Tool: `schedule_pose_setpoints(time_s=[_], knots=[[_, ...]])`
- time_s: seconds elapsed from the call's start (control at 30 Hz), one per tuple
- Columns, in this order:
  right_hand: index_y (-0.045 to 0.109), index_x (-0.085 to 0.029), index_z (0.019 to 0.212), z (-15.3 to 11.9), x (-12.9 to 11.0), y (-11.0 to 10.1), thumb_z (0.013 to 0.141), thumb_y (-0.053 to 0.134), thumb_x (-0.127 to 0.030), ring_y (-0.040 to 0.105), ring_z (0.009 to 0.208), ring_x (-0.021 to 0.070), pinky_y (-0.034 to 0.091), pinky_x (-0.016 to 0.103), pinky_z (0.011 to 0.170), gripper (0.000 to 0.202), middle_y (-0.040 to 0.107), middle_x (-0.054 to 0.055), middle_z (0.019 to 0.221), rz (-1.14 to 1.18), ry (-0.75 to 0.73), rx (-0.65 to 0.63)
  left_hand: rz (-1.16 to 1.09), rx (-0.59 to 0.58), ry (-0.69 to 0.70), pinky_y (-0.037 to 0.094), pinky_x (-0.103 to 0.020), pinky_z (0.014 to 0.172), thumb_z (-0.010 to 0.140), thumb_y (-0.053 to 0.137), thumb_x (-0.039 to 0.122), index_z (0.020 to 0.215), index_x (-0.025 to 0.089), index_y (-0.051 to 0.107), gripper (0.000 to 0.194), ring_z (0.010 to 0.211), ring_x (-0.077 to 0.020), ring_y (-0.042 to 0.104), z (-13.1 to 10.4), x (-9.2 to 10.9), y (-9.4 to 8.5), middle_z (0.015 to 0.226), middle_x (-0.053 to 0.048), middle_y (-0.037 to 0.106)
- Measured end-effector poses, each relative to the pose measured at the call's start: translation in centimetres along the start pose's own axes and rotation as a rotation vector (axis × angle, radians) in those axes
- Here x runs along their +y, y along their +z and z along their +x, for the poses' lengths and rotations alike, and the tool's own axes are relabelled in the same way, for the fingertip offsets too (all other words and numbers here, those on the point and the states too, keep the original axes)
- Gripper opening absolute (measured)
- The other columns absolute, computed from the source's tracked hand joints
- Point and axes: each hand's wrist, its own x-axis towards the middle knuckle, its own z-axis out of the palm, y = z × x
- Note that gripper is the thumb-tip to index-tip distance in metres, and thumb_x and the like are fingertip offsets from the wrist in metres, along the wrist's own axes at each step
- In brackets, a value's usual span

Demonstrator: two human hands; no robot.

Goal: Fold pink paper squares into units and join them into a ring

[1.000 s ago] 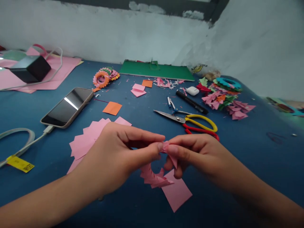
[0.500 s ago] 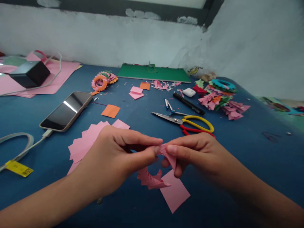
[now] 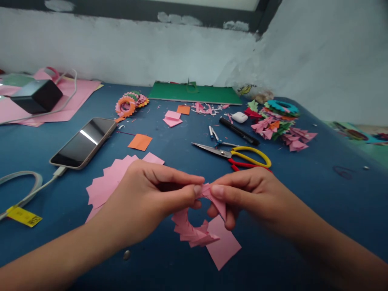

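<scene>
Between both hands is a curved chain of folded pink paper (image 3: 191, 232), its pointed segments overlapping in an open ring that hangs down. My left hand (image 3: 157, 192) pinches the chain near its top with thumb and forefinger. Thumb and fingers of my right hand (image 3: 242, 196) close on the folded end piece (image 3: 218, 204), right beside the left fingertips. Parts of the folds are hidden by the fingers. Below, a flat pink paper square (image 3: 222, 248) lies on the blue table. Partly behind my left hand is a fan of pink squares (image 3: 106, 184).
Scissors (image 3: 233, 154) lie beyond my hands, near a black marker (image 3: 239, 131) and white earbuds case (image 3: 239, 117). Folded paper pieces (image 3: 273, 125) are piled at right. A phone (image 3: 83, 142) on a cable lies left. A green board (image 3: 194, 93) is at the back.
The hanging chain has swung slightly down and left, showing more of its ring. Both hands keep their pinch almost unmoved; the view has shifted slightly.
</scene>
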Motion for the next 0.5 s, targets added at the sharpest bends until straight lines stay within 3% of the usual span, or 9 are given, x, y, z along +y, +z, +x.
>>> schedule_pose_setpoints(time_s=[0.23, 0.5], knots=[[0.067, -0.018, 0.067, -0.1, 0.4, 0.8, 0.083, 0.060, -0.035, 0.060, 0.050, 0.0075, 0.050, 0.016, 0.052, 0.024, 0.062, -0.003, 0.055, -0.019, -0.089, 0.130, -0.051, 0.029, 0.095, 0.049, -0.004, 0.046, 0.071, 0.071, 0.015, 0.076, 0.025, 0.075, 0.012, 0.054, -0.0078, 0.067, -0.1, -0.2, 0.3, 0.061, 0.006, 0.072], [0.067, -0.019, 0.079, 0.0, 0.7, 1.1, 0.078, 0.067, -0.030, 0.060, 0.055, 0.0065, 0.050, 0.015, 0.053, 0.011, 0.067, -0.002, 0.066, 0.055, -0.072, 0.115, 0.019, 0.033, 0.095, 0.047, -0.003, 0.043, 0.070, 0.072, 0.016, 0.073, 0.028, 0.075, 0.013, 0.047, -0.0058, 0.065, -0.4, -0.1, 0.4, 0.059, 0.008, 0.071]])
